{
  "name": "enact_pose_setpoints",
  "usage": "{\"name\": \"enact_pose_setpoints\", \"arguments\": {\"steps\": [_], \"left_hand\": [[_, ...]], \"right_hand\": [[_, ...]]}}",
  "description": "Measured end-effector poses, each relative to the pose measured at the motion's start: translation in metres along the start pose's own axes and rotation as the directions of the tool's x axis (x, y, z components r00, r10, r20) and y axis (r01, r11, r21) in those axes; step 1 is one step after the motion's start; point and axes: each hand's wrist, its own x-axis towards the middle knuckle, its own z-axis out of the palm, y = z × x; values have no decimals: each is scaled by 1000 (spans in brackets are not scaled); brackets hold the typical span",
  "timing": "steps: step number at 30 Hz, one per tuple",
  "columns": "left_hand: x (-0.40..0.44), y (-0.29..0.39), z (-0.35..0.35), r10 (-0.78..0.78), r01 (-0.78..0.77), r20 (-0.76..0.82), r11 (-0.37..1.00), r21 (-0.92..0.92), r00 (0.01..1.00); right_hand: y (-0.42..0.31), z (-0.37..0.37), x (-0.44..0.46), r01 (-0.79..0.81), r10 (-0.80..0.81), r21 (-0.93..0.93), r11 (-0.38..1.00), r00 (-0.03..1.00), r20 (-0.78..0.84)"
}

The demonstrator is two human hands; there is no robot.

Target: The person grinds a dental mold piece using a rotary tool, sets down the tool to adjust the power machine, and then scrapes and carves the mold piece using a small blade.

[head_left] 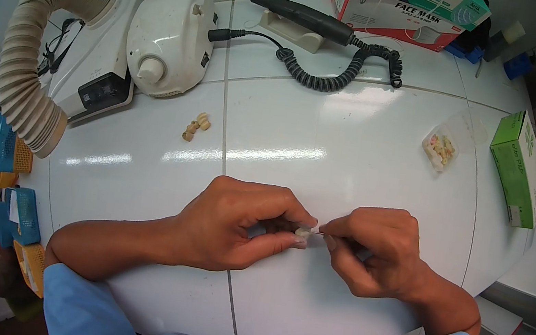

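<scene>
My left hand [245,226] is closed, pinching a small whitish piece [303,233] between thumb and fingertips. Its exact kind is too small to make out; it could be tooth-shaped. My right hand [373,249] is closed too, with thumb and forefinger on a thin, dark, pin-like tool [318,233]. The tool's tip points left and meets the whitish piece, or nearly so. Both hands are close together above the white tabletop, near its front edge. Beyond my left hand lie several small tan pieces [196,127] in a cluster.
A clear bag of small tooth-like pieces [439,150] lies right, near a green box [518,170]. At the back are a rotary handpiece [304,18] on a cradle, its coiled cord [326,81], a white control unit [170,42] and a face mask box [402,14]. A ribbed hose [21,54] arches left.
</scene>
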Motion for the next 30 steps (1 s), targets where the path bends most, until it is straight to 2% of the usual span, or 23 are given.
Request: {"name": "enact_pose_setpoints", "arguments": {"steps": [12,14,18,21,23,25,30], "left_hand": [[2,0,-1,31,-31,6,999,11,1000],[1,-1,-1,41,-41,0,999,-2,999],[0,1,0,-46,42,-30,993,-108,999],[-2,-2,2,-83,77,-35,987,-142,996],[-2,-4,2,-101,97,-20,984,-149,995],[-1,-3,3,59,-59,-8,998,-3,998],[-3,-2,3,38,-38,8,999,21,999]], "right_hand": [[0,1,0,27,-26,8,1000,999,-18],[0,2,-1,-9,15,71,997,997,-77],[-5,-4,-1,-84,87,71,994,995,-39],[-1,-1,-1,-56,62,86,995,996,-64],[3,0,0,31,-30,88,996,1000,-8],[2,0,-1,10,-10,90,996,1000,-3],[0,1,0,-1,0,16,1000,999,43]]}}
